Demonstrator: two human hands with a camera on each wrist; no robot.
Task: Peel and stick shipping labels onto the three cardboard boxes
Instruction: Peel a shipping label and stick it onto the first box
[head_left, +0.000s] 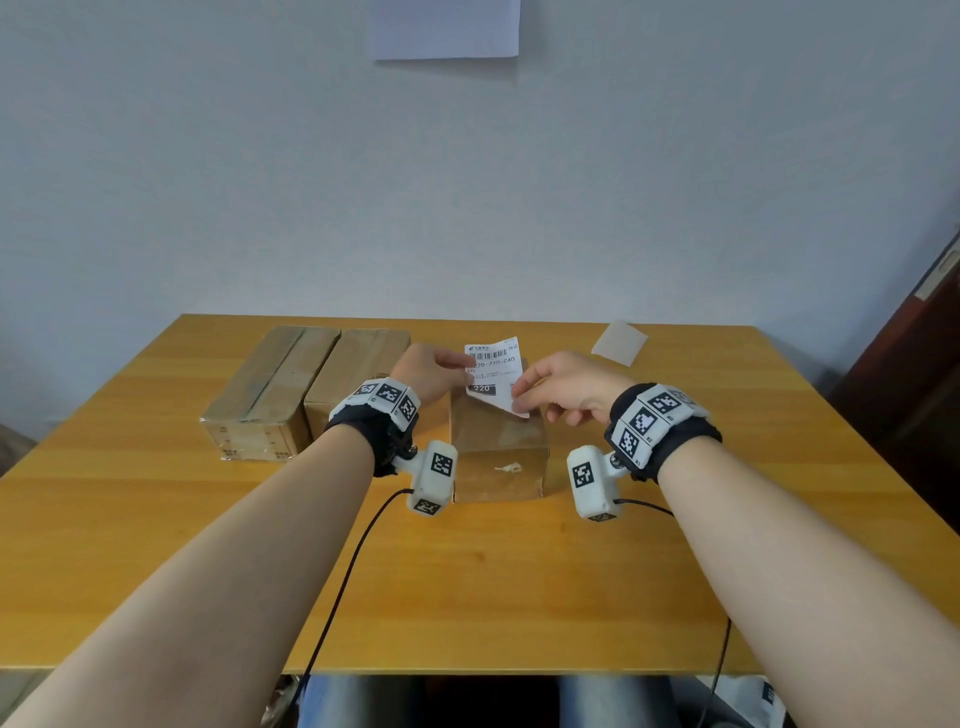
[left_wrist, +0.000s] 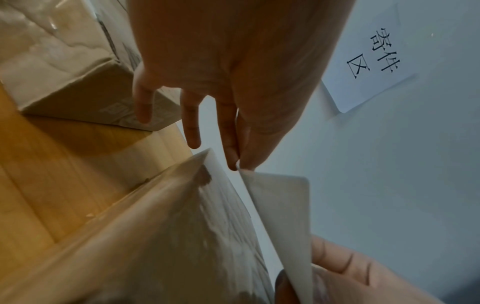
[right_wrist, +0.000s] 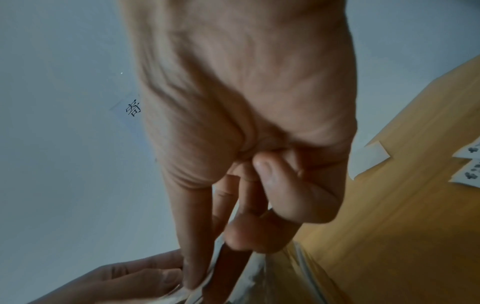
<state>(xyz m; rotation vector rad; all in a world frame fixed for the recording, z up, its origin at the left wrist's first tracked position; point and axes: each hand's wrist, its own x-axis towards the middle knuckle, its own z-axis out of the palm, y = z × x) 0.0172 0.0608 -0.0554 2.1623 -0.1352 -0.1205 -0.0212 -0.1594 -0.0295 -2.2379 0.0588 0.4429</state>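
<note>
We saw a shipping label (head_left: 493, 371), a thin white paper rectangle with a barcode, the printed number 220-220-C40 and a dark block reading 220, held above the nearest cardboard box (head_left: 501, 447) at the centre of the wooden table (head_left: 519, 582). The left hand (head_left: 431, 371) pinched its left edge between thumb and fingertips; in the left wrist view the other fingers (left_wrist: 193, 123) were almost straight. The right hand (head_left: 563, 387) pinched the lower right corner, where the paper curled and a white layer stood away from the sheet; its other fingers were curled toward the palm. Whether the label touched the box top, we could not tell.

The box was brown, rectangular, with shiny tape on top and a small torn white scrap on its front face. Two more boxes (head_left: 306, 384), also taped and somewhat wrinkled, lay side by side at about ten o'clock from it, touching each other. At two o'clock a pale, half-transparent backing sheet (head_left: 621, 343) lay flat on the table. A white paper notice (head_left: 447, 28) hung on the grey wall.
</note>
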